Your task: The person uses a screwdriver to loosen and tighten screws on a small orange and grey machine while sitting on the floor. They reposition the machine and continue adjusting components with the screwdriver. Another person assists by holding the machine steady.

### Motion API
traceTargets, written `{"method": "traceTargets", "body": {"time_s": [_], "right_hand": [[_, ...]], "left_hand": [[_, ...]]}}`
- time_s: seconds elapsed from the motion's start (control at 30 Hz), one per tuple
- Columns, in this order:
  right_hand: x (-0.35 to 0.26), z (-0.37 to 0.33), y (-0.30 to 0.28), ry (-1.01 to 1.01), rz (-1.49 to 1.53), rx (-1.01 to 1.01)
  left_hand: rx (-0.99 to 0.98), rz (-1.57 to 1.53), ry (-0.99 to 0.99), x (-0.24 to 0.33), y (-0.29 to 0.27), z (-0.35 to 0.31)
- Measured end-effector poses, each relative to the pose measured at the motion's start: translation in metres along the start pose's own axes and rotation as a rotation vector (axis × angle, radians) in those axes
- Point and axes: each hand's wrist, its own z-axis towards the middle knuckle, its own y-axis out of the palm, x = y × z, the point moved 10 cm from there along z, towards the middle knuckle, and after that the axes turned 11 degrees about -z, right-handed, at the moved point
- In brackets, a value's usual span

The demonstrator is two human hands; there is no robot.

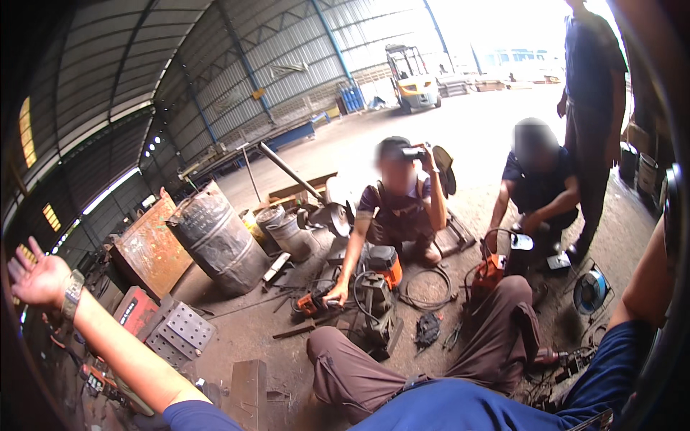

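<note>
My left hand (39, 279) is raised at the far left, palm up, fingers spread, with nothing in it. A watch (72, 293) is strapped round that wrist. Below my left forearm stand a red case (133, 312) and a grey perforated metal block (178, 332), both apart from the hand. A plain brown metal block (248, 391) lies nearer my lap. My right arm (647, 287) reaches up along the right edge, and the hand is cut off from view. Between my bent knees lie a dark crumpled item (428, 330) and a pair of pliers (453, 336).
One squatting person (395, 201) reaches to an orange power tool (307, 305); another (539, 179) has a hand by an orange machine (489, 271). A third person (593, 108) stands behind. A dented drum (219, 241), a coiled cable (428, 287) and a blue reel (591, 291) are around. A forklift (413, 82) stands farther off.
</note>
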Motion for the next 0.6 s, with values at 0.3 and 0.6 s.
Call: {"method": "traceTargets", "body": {"time_s": [0.3, 0.6], "right_hand": [[0.003, 0.005, -0.019, 0.019, 0.024, 0.015], [0.013, 0.006, -0.037, 0.028, 0.025, 0.048]], "left_hand": [[-0.155, 0.026, -0.012, 0.0, 0.019, -0.019], [-0.168, -0.053, -0.047, -0.008, 0.016, -0.018]]}}
